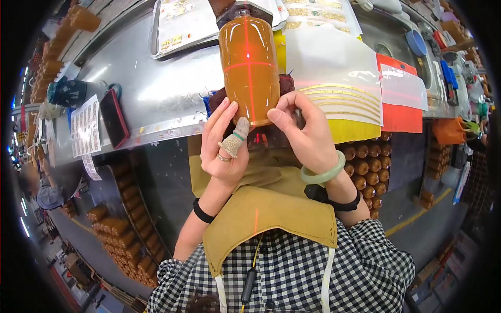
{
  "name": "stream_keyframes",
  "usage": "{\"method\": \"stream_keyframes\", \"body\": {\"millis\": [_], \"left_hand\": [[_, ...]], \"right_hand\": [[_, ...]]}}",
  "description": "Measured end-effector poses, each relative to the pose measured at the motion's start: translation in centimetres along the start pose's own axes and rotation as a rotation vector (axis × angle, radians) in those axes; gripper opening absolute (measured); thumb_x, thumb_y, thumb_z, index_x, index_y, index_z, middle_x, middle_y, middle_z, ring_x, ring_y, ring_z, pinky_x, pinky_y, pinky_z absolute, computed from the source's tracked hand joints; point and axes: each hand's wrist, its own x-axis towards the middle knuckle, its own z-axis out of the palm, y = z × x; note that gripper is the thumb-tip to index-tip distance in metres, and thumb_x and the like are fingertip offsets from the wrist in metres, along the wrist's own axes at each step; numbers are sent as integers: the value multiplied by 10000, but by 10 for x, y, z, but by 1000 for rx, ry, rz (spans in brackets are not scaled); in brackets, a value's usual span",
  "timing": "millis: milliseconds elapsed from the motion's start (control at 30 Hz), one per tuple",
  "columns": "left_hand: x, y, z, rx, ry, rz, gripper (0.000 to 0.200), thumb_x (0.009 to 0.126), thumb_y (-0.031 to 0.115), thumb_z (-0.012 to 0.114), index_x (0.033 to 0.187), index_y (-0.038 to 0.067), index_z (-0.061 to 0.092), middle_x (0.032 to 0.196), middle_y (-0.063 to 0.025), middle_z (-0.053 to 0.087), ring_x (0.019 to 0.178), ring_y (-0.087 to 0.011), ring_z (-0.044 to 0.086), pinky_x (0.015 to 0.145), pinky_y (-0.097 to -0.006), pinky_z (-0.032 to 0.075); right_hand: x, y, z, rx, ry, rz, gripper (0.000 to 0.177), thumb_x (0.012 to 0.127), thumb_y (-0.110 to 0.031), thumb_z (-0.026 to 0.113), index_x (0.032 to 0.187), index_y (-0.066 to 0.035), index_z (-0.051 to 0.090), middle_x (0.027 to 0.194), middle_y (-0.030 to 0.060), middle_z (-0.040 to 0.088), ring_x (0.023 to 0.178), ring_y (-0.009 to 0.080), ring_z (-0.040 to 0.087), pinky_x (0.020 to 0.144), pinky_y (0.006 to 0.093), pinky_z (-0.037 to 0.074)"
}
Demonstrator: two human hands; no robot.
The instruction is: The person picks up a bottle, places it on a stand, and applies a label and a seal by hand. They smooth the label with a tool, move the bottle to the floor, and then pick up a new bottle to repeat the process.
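An amber bottle [249,68] lies on a dark padded support, its neck pointing away from me and a red laser cross on its surface. At its lower left edge is my left hand [224,138], with a cloth cover on one finger and the fingertips against the bottle. My right hand [302,128] touches the lower right edge with thumb and index finger close together. Whether a small piece sits under the fingertips cannot be made out. Gold strips [342,99] lie in curved rows on a white sheet right of the bottle.
A tray [156,31] with labels stands at the upper left. A red-framed phone [113,119], a printed sheet [86,128] and a dark jar are at the left. Red card [402,119] lies at the right, near a sink. Stacked amber bottles stand below the bench.
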Motion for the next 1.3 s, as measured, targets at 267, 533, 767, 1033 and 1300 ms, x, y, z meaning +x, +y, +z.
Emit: {"method": "stream_keyframes", "body": {"millis": [267, 533, 767, 1033, 1300], "left_hand": [[1, 1, -2, 38, -23, 25, 404, 881, -153, 689, 1277, -95, 631, 1315, -223, 634, 1270, -345, 620, 1057, -434, 544], [-3, 4, 1, 91, -60, 50, 499, 908, -111, 680, 1384, -94, 528, 1380, -213, 586, 1313, -362, 581, 1122, -450, 480], [-4, 7, -1, 378, -159, 186, 498, 887, 73, 776, 1341, 14, 580, 1411, -211, 522, 1297, -412, 543, 1041, -489, 519], [-7, 12, 0, 55, -75, -108, 616, 871, -37, 725, 1443, 3, 499, 1417, -185, 510, 1305, -354, 550, 1090, -417, 472], [22, 16, -5, 127, -56, -99, 744, 743, 19, 872, 1406, -8, 535, 1376, -156, 559, 1238, -345, 570, 1067, -442, 453]], "right_hand": [[-3, 2, -1, -17, -24, -20, 190, 929, -157, 736, 1000, -20, 625, 837, 53, 649, 794, 143, 611, 742, 298, 500], [-6, -8, -12, 188, -173, 113, 178, 976, -143, 680, 1084, -13, 624, 978, 25, 651, 881, 133, 607, 800, 287, 494], [-17, -5, -21, 286, 53, -35, 234, 983, 1, 599, 1214, -2, 629, 1119, 35, 635, 1043, 121, 588, 914, 244, 456], [-24, -22, 2, -237, 202, -235, 122, 929, -10, 666, 1048, -14, 692, 977, 145, 693, 892, 308, 684, 799, 370, 536], [-20, -8, -12, -549, 333, -273, 90, 897, -25, 688, 986, -31, 683, 925, 170, 666, 845, 383, 660, 737, 433, 525]]}}
